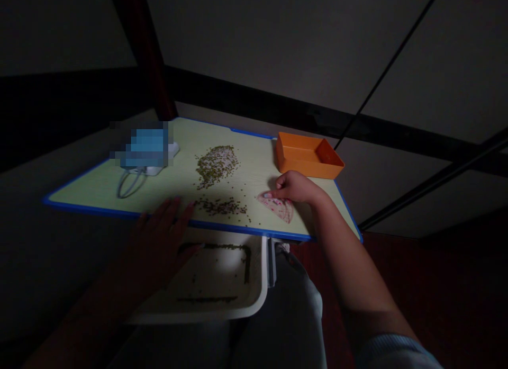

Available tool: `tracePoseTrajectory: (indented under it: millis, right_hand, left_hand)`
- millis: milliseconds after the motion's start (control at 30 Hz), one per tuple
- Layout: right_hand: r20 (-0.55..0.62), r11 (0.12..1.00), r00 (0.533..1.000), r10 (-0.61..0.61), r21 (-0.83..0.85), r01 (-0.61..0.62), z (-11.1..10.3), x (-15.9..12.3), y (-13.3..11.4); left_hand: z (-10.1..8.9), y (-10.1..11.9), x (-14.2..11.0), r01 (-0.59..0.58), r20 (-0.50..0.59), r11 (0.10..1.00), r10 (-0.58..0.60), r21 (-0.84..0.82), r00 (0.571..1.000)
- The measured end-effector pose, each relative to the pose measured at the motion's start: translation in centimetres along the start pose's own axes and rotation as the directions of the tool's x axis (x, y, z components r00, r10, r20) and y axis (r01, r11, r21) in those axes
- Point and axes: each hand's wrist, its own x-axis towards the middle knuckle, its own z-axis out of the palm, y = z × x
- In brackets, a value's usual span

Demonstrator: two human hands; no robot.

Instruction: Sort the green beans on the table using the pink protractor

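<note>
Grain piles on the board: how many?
2: a larger pile near the middle of the board, and a smaller pile nearer its front edge, beside the left hand. That hand may hide some grains.

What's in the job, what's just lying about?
Likely in the job:
pink wedge in the right hand
larger grain pile
smaller grain pile
white tray, grains inside

Seemingly lying about:
white device with cable
orange box, role unclear

At left, a blurred blue-and-white device (147, 146) with a looped cable (120, 185); grey wall (257, 51) far behind; dark red floor (405, 284) at right.
</note>
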Motion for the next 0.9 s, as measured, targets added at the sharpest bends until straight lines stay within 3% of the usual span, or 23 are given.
tracePoseTrajectory:
  millis: [200,900]
  right_hand:
    - [0.019,0.995,0.999,-0.046,0.089,0.044,0.6,0.2,-0.3]
    - [0.04,0.998,0.998,0.052,-0.021,-0.051,-0.5,-0.4,-0.6]
  left_hand:
    - [-0.4,0.1,0.0,0.0,0.029,1.0,0.0,0.002,1.0]
    - [-0.6,0.1,0.0,0.014,0.038,1.0,-0.014,-0.021,0.999]
